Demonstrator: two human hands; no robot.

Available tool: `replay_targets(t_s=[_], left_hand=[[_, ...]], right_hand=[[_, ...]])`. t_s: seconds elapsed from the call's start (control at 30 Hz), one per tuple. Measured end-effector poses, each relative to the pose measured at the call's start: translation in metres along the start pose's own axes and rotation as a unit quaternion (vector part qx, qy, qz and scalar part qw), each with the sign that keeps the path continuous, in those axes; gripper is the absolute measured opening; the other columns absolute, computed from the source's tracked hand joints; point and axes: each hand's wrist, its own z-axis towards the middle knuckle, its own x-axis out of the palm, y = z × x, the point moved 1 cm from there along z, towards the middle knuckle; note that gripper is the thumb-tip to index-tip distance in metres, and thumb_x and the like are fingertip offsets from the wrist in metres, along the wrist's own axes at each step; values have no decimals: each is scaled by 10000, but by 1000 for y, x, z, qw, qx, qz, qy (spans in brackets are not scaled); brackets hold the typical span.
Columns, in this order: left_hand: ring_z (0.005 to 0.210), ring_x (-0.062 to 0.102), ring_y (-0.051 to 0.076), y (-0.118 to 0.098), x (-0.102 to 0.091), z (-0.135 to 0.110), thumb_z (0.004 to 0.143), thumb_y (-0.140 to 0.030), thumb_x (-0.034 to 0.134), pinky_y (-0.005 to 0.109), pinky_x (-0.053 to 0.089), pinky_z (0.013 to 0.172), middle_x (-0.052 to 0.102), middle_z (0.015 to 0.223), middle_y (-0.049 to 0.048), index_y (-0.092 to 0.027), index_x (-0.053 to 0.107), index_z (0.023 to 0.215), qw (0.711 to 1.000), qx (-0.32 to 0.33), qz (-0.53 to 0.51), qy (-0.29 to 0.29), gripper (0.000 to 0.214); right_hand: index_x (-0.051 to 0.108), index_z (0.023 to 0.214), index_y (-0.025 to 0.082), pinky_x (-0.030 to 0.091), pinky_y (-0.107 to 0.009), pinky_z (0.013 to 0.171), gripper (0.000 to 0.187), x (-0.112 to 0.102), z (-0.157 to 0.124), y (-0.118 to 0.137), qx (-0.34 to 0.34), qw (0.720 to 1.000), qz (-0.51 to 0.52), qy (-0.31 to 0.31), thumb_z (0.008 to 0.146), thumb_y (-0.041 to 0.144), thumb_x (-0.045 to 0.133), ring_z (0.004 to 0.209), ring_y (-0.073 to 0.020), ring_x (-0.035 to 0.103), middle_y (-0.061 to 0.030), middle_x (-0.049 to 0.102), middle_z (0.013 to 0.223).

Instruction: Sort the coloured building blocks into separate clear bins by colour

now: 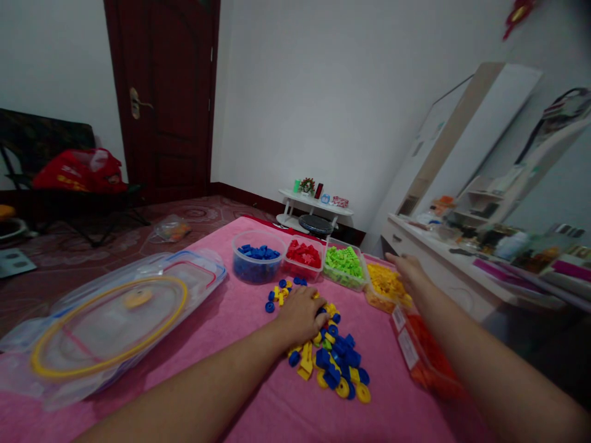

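My left hand lies palm down on a loose pile of blue and yellow toy building pieces, its thumb and fingers apart and touching them. Wheels and small blocks are in the pile, with a few green and red bits. My right hand is over the right edge of a clear tub of yellow blocks, fingers stretched out; their lower side is hidden. A tub of green blocks, a tub of red blocks and a round tub of blue blocks stand in a row to the left.
An orange-red container sits under my right forearm. Stacked clear lids, one yellow-rimmed, lie at the left of the pink table cover. Beyond are a white shelf, a door, a chair with a red bag, and a cluttered dresser.
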Motion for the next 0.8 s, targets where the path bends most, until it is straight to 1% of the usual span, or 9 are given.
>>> replay_targets(t_s=[0.1, 0.2, 0.23, 0.33, 0.43, 0.5, 0.6, 0.7, 0.8], left_hand=[[1059, 510, 243, 1, 0, 0, 869, -449, 456, 394, 375, 950, 571, 1112, 91, -221, 630, 1107, 1000, 1, -1, -2, 373], [1040, 518, 237, 0, -1, 0, 877, -435, 443, 387, 385, 936, 582, 1081, 87, -225, 634, 1106, 1000, 0, -6, 4, 364], [1034, 521, 235, 0, -2, 0, 879, -431, 440, 384, 389, 930, 584, 1073, 86, -225, 636, 1103, 1000, -1, -7, 6, 362], [1022, 525, 233, -1, -3, 0, 876, -426, 446, 381, 398, 918, 586, 1072, 89, -213, 647, 1078, 1000, -1, -5, 4, 356], [1016, 531, 231, -1, -3, 1, 873, -411, 458, 377, 402, 920, 594, 1080, 91, -204, 657, 1066, 1000, -2, -12, -2, 347], [1024, 537, 230, -1, -3, 1, 868, -392, 471, 373, 404, 927, 604, 1088, 90, -206, 662, 1067, 1000, -9, -26, -3, 333], [1042, 551, 221, 1, -3, 2, 862, -332, 484, 351, 410, 936, 632, 1084, 84, -200, 671, 1049, 998, -15, -64, 0, 296], [1062, 565, 207, 6, -4, 3, 848, -252, 487, 328, 403, 960, 656, 1113, 87, -167, 656, 1097, 992, -30, -123, -18, 313], [1047, 590, 197, 16, -6, 9, 842, -239, 476, 317, 424, 938, 661, 1146, 92, -136, 617, 1176, 977, -67, -199, -30, 377]], right_hand=[[566, 1148, 155, 473, -432, 904, 532, 8, -35, -1, -16, 999, 2, 41, 655, 320, 682, 1080, -293, 580, -170, 612, 1149], [527, 1190, 202, 430, -438, 976, 529, 4, -100, -8, -94, 979, 50, 172, 710, 383, 656, 1137, -257, 552, -139, 587, 1212], [502, 1227, 219, 395, -447, 1013, 552, -2, -125, -13, -98, 973, 39, 208, 729, 410, 643, 1177, -252, 525, -132, 556, 1266], [320, 1403, 250, 321, -486, 1070, 779, -24, -192, -36, -66, 959, -52, 272, 724, 469, 632, 1316, -277, 380, -133, 365, 1452], [234, 1464, 251, 206, -539, 1116, 996, -41, -232, -62, -110, 931, -146, 316, 616, 463, 711, 1385, -340, 220, -145, 254, 1507], [211, 1475, 249, 166, -548, 1126, 1012, -42, -241, -72, -130, 922, -177, 318, 617, 469, 703, 1401, -346, 147, -133, 160, 1537], [161, 1483, 195, 183, -503, 1133, 886, -30, -239, -71, -131, 928, -167, 306, 752, 492, 565, 1418, -288, 106, -126, 68, 1554], [158, 1469, 139, 178, -452, 1144, 787, -9, -231, -58, -136, 943, -122, 277, 826, 468, 471, 1424, -236, 98, -140, 89, 1549], [202, 1445, 147, 188, -436, 1142, 733, 16, -223, -47, -121, 959, -55, 251, 835, 449, 473, 1411, -227, 168, -145, 186, 1526]])
